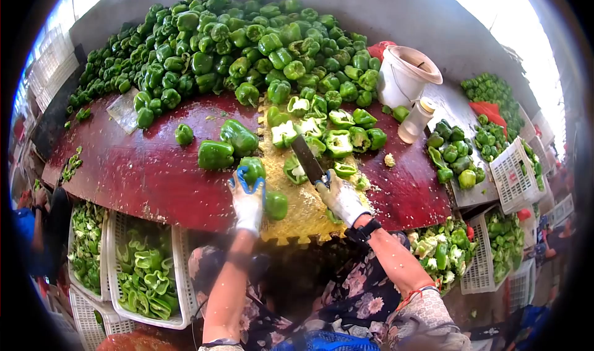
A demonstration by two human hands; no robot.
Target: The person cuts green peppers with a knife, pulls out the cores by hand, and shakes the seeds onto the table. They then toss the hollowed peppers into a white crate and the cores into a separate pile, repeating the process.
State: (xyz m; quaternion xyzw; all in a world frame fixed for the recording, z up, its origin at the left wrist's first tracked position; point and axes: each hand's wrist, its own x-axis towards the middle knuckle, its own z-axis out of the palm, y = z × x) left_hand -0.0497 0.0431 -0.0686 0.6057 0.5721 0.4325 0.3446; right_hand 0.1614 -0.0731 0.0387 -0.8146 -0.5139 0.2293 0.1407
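My left hand (247,200), in a white glove with blue fingertips, grips a green pepper (252,169) at the left edge of the yellow mat (276,227). In my right hand (340,197), also gloved, is the handle of a knife (306,157), its dark blade pointing up and left over the mat. A whole pepper (276,205) lies just right of my left hand. Two larger peppers (215,155) (239,137) rest above it on the red table. Cut peppers (339,143) with pale insides lie beyond the blade.
Green peppers (204,41) are heaped along the back of the red table (148,171). A white bucket (396,78) and a bottle (416,122) stand at the back right. Crates (114,270) (479,264) of cut peppers flank my legs. Another person's arm (38,227) shows at far left.
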